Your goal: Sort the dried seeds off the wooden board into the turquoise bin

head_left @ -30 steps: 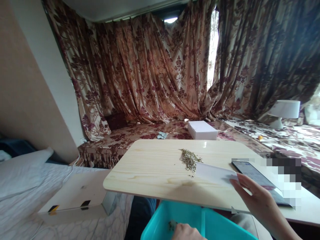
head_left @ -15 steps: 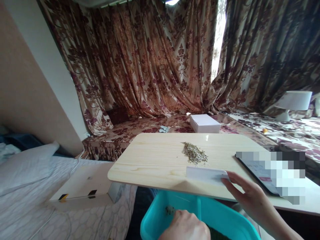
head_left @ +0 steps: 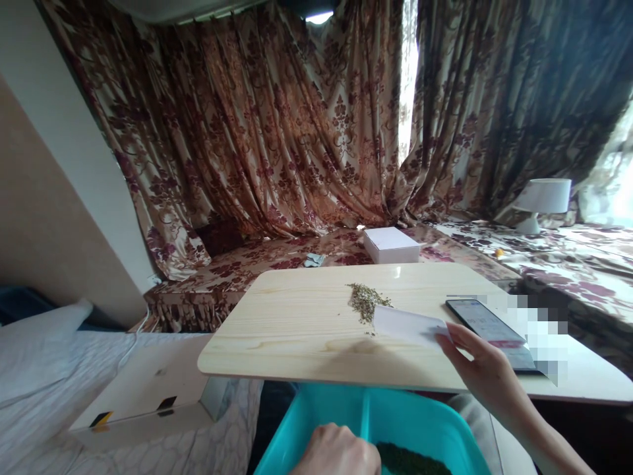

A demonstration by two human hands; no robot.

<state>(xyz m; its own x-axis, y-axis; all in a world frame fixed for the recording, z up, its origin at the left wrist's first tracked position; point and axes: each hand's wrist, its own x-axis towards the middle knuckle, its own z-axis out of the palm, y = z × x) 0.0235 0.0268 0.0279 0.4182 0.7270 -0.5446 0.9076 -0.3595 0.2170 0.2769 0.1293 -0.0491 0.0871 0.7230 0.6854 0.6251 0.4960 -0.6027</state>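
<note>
My right hand [head_left: 477, 359] pinches the right end of a thin white card [head_left: 408, 324], tilted over the light wood tabletop [head_left: 277, 330]. The card's left end is at the near side of a pile of small greenish-brown seeds or grains [head_left: 366, 300] and covers part of it. A few grains lie loose near that end. My left hand [head_left: 339, 452] is closed, knuckles up, over the left compartment of a turquoise divided bin [head_left: 415, 412]. Its fingertips are hidden, so what they hold cannot be made out. Dark green material [head_left: 410, 460] lies in the bin's right compartment.
A tablet [head_left: 489, 333], partly blurred out, lies on the tabletop right of the card. Behind the table are a white box [head_left: 391, 246] and a folded cloth [head_left: 314, 260]. A flat white carton [head_left: 148, 389] rests on the bed at left; a lamp [head_left: 546, 198] stands far right.
The view has turned slightly right. My right hand has brought the card farther from the table's near edge, against the grain pile. My left hand stays closed over the bin.
</note>
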